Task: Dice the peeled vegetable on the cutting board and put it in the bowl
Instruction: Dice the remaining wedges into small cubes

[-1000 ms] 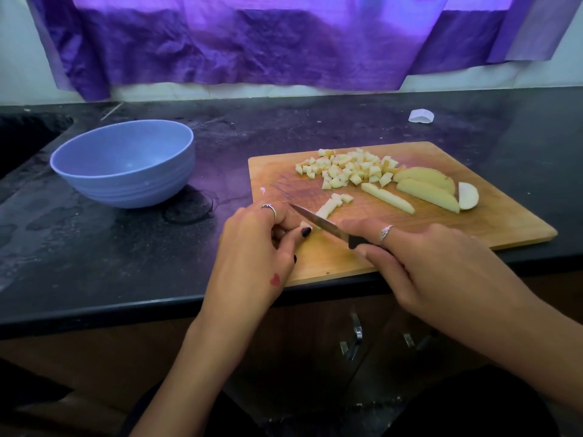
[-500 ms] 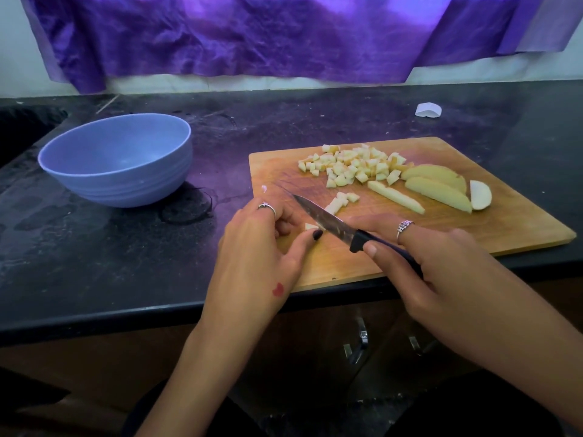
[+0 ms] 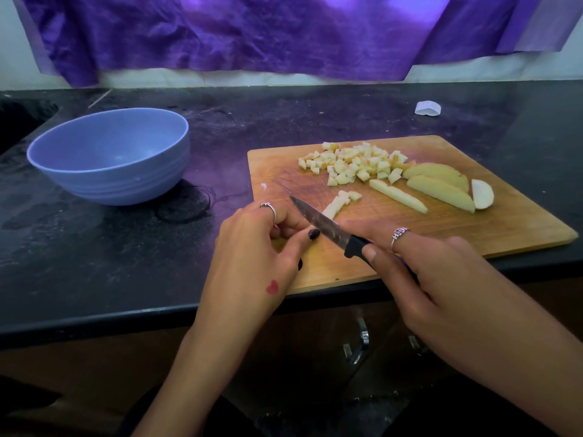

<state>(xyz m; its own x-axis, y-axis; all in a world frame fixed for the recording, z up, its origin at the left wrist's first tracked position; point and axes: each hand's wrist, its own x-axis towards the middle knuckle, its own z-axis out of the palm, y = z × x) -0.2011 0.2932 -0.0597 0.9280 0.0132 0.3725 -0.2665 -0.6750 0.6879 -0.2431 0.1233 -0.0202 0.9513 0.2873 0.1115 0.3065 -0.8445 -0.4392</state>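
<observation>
Right hand (image 3: 422, 269) grips black-handled knife (image 3: 328, 228), blade angled across near-left part of cutting board (image 3: 473, 241), just beside a potato strip (image 3: 332, 208) with cut cubes at its far end. Left hand (image 3: 262, 247) has fingers curled at the board's left edge beside the blade; can't tell what they pinch. Diced pile (image 3: 353, 164), one strip and wedges (image 3: 438, 187) lie farther back on board; blue bowl (image 3: 110, 159) sits on counter (image 3: 94, 263) well left.

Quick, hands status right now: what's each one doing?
Left hand: fingers curled, pinning the potato strip near the blade; the grip itself is hidden.
Right hand: grips the knife by its black handle.
</observation>
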